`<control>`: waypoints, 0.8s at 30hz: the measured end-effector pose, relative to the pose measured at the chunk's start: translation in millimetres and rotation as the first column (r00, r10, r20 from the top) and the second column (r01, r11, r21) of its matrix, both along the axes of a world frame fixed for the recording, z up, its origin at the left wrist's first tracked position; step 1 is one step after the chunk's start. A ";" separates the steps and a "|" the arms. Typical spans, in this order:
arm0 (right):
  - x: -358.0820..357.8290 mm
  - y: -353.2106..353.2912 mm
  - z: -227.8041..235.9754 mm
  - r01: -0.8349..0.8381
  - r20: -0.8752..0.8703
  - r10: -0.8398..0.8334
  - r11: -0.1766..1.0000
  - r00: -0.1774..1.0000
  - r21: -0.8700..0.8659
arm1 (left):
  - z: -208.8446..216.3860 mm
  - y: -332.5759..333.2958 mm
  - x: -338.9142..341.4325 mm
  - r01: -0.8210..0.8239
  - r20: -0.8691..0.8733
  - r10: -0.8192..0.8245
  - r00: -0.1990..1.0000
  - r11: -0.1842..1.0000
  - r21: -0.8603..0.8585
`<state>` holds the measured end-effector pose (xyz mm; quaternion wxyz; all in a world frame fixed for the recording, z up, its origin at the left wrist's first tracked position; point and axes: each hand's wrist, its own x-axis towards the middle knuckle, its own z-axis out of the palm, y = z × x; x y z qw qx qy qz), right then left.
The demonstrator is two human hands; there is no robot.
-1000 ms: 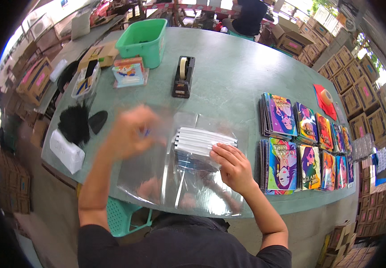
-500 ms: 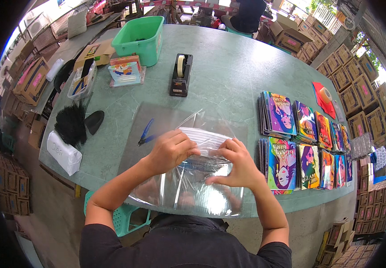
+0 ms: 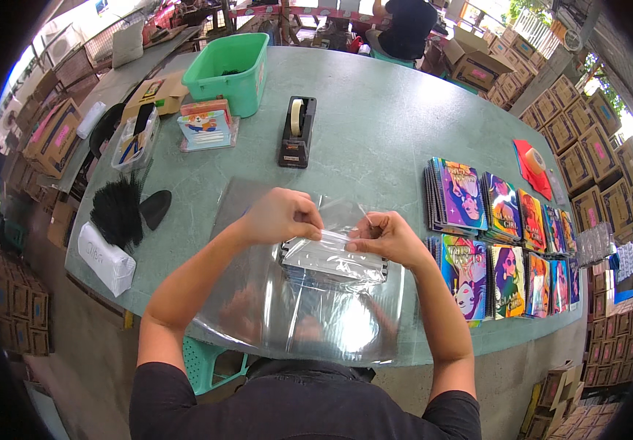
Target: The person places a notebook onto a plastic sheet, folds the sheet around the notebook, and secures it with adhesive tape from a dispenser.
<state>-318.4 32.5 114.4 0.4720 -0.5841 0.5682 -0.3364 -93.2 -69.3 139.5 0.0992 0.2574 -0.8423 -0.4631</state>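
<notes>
A bundle (image 3: 331, 262) with white page edges and dark ends sits on a clear plastic sheet (image 3: 239, 308) before me, with transparent film drawn over it. My left hand (image 3: 285, 216) is closed in a pinch on the film at the bundle's upper side. Close beside it, my right hand (image 3: 389, 238) pinches the same film between thumb and fingers. The film stands up in a small fold between the two hands. Glare on the plastic and my fingers hide part of the bundle.
Stacks of colourful spiral notebooks (image 3: 464, 275) stand at the right. Beyond the sheet is a black tape dispenser (image 3: 296, 136); a green bin (image 3: 247, 88) is farther left. A black brush (image 3: 118, 209) and white packet (image 3: 106, 259) lie at the left. A tape roll (image 3: 535, 159) rests on red material.
Both hands have moved closer together and now pinch the film above the bundle, whose white edges show more. The blue item left of my left hand no longer shows.
</notes>
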 end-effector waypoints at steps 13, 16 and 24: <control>40.7 72.0 -27.5 -0.176 -0.506 -0.258 0.731 0.823 -0.660 | -51.8 52.5 41.7 -0.046 -0.170 -0.333 0.927 0.348 -0.936; 40.1 66.8 -35.9 -0.169 -0.493 -0.324 0.672 0.808 -0.721 | -62.8 44.6 44.6 -0.099 -0.223 -0.363 0.905 0.330 -0.939; 38.1 66.8 -33.8 -0.159 -0.491 -0.303 0.700 0.817 -0.696 | -86.1 -96.2 -6.8 -0.597 -0.550 0.270 0.790 0.542 -0.591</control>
